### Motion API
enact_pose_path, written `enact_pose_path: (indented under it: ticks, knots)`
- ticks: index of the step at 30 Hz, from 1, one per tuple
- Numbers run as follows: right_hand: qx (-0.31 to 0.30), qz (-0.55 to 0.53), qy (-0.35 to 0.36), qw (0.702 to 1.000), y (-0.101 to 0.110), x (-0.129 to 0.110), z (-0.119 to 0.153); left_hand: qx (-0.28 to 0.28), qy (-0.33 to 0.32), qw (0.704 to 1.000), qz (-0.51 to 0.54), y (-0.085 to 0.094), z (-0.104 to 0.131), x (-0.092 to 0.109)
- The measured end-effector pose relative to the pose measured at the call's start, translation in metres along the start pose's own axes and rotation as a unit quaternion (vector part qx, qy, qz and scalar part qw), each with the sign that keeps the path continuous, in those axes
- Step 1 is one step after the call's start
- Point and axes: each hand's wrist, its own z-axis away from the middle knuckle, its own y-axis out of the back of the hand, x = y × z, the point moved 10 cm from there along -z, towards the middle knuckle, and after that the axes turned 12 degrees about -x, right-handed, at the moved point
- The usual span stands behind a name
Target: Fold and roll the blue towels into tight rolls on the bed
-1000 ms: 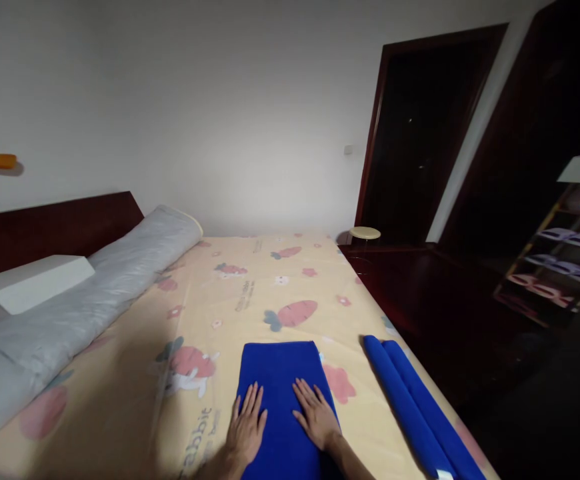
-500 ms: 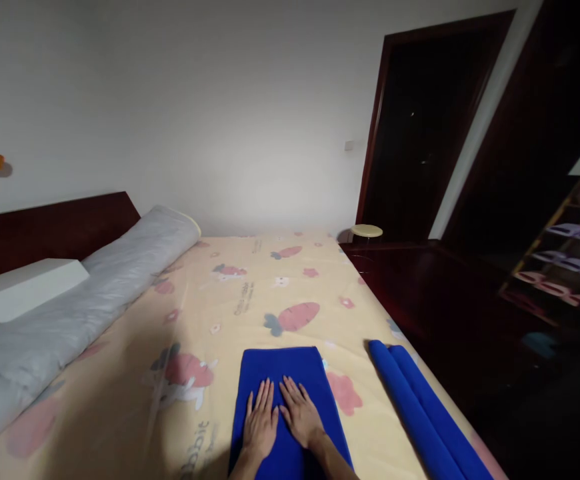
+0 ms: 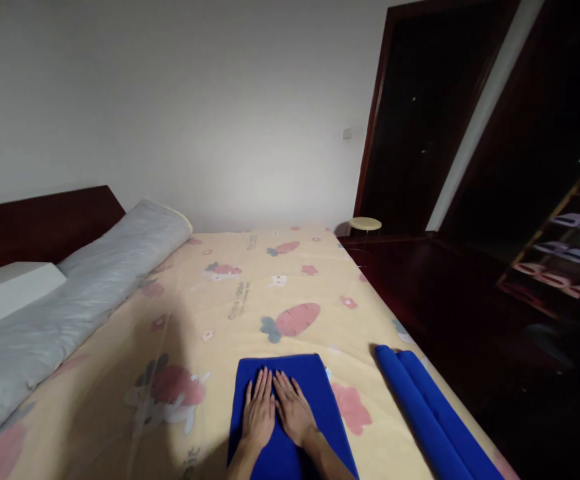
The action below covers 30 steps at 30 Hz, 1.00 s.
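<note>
A folded blue cloth (image 3: 315, 400) lies flat on the yellow carrot-print bed sheet (image 3: 250, 307) near the bed's front edge. My left hand (image 3: 259, 417) and my right hand (image 3: 294, 413) both rest palm down on the cloth, side by side, fingers straight and pointing away from me. Neither hand grips anything. To the right, close to the bed's edge, lie two rolled blue cloths (image 3: 430, 413) side by side.
A long grey rolled bedding bundle (image 3: 70, 300) lies along the dark wooden headboard (image 3: 40, 223) at left, with a white box (image 3: 5, 293) beside it. Right of the bed are dark floor, a small round stool (image 3: 365, 224), a dark doorway (image 3: 420, 113) and a shoe rack (image 3: 565, 260).
My hands have come together from apart and slid toward the cloth's far edge. The view has shifted slightly to the right and down.
</note>
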Motion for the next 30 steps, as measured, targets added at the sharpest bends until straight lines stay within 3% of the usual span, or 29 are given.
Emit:
enact_pose_path:
  ticks: [2,4,7,9,12,15,18,21,23,25,27,30]
  knots:
    - [-0.027,-0.014,-0.016,0.999,0.000,0.011,-0.014,-0.043,-0.002,0.999,0.016,-0.005,-0.016,-0.008]
    - [-0.026,-0.019,-0.069,0.997,0.006,0.043,-0.016,-0.066,0.009,0.997,0.026,-0.006,-0.024,-0.028]
    - [0.018,-0.007,-0.150,0.988,0.022,0.098,0.000,-0.066,0.050,0.996,0.025,-0.003,-0.025,-0.064]
    - [0.031,0.004,-0.168,0.985,0.027,0.118,0.010,-0.061,0.069,0.995,0.025,-0.001,-0.022,-0.077]
    - [0.021,0.009,-0.172,0.985,0.024,0.125,0.015,-0.073,0.079,0.994,0.026,0.000,-0.021,-0.080]
    - [-0.006,-0.003,-0.173,0.985,0.025,0.126,0.011,-0.120,0.091,0.988,0.022,0.005,-0.026,-0.078]
    - [-0.019,-0.020,-0.178,0.984,0.036,0.126,0.009,-0.120,0.098,0.988,0.013,0.024,-0.028,-0.075]
    - [0.029,-0.007,-0.135,0.990,0.051,0.099,0.018,-0.010,0.092,0.996,0.009,0.051,-0.011,-0.055]
    - [0.057,0.009,-0.054,0.997,0.046,0.056,0.031,0.039,0.087,0.995,0.025,0.046,0.012,-0.031]
    - [0.054,0.014,0.023,0.998,0.023,0.009,0.048,0.033,0.082,0.995,0.050,0.017,0.039,-0.001]
    - [0.040,0.009,0.060,0.997,-0.008,-0.024,0.070,0.002,0.055,0.996,0.066,-0.024,0.068,0.035]
    - [0.032,-0.003,0.043,0.999,-0.045,-0.029,0.108,-0.020,-0.003,0.998,0.065,-0.073,0.111,0.077]
